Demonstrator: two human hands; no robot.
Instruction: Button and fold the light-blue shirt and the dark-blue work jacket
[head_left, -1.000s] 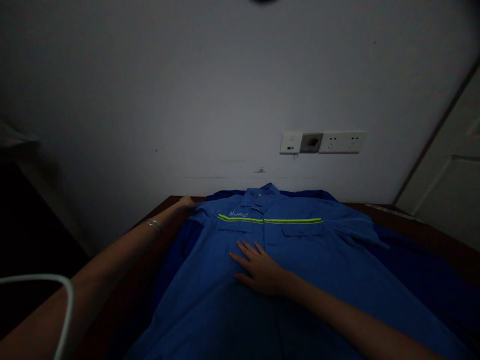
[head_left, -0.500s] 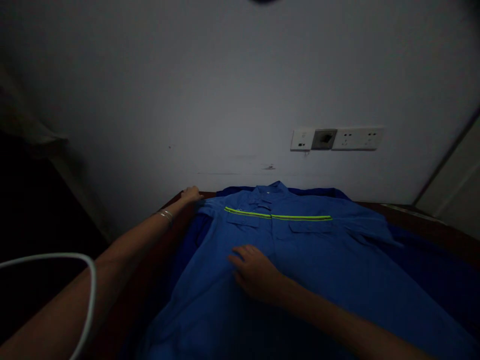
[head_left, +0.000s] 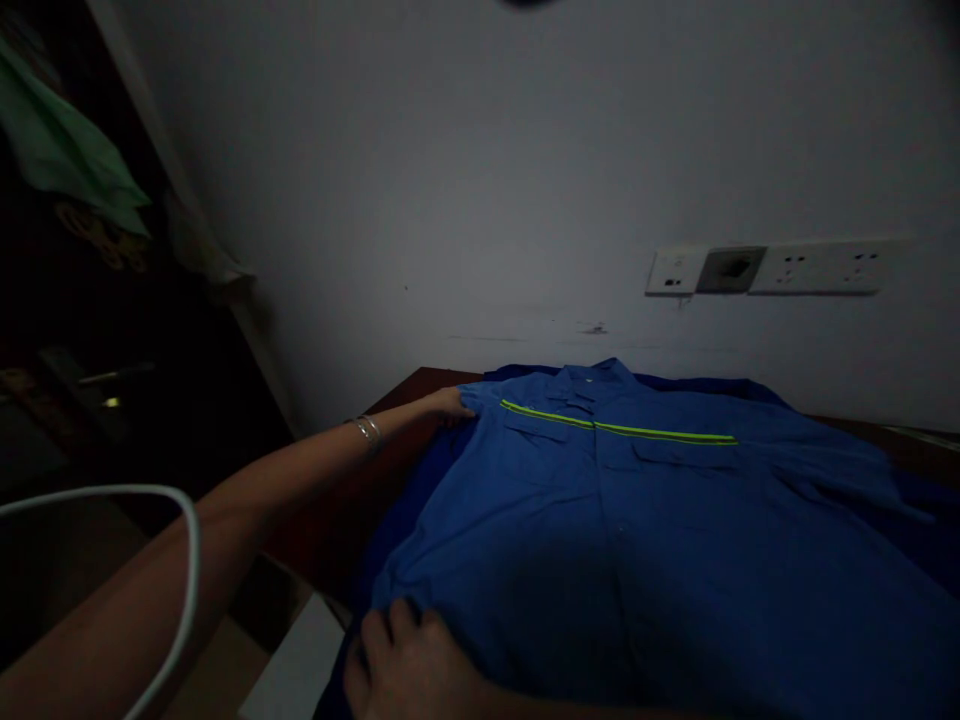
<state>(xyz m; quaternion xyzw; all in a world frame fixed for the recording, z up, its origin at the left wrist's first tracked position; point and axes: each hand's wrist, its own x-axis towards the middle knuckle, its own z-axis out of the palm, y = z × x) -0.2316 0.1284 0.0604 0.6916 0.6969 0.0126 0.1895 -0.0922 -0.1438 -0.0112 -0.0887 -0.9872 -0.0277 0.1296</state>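
Note:
A blue work shirt [head_left: 540,520] with a yellow-green stripe across its chest lies front up, collar toward the wall. Beneath it, darker blue cloth [head_left: 420,500] shows along the sides and behind the collar. My left hand [head_left: 450,403], with bracelets on the wrist, is closed on the short sleeve at the left shoulder side. Lower down, my right hand [head_left: 412,660] rests at the shirt's left side edge with its fingers curled over the fabric. The dim light partly hides those fingertips.
The dark red tabletop [head_left: 330,530] meets a pale wall [head_left: 450,200] with sockets [head_left: 817,268]. On the left is a dark door [head_left: 187,350] with a handle and a green cloth [head_left: 67,140]. A white cable [head_left: 193,560] loops across the lower left.
My right hand has moved from the shirt's chest to its lower left edge, fingers now curled. My left hand stays by the sleeve. The view has turned left, bringing the door in.

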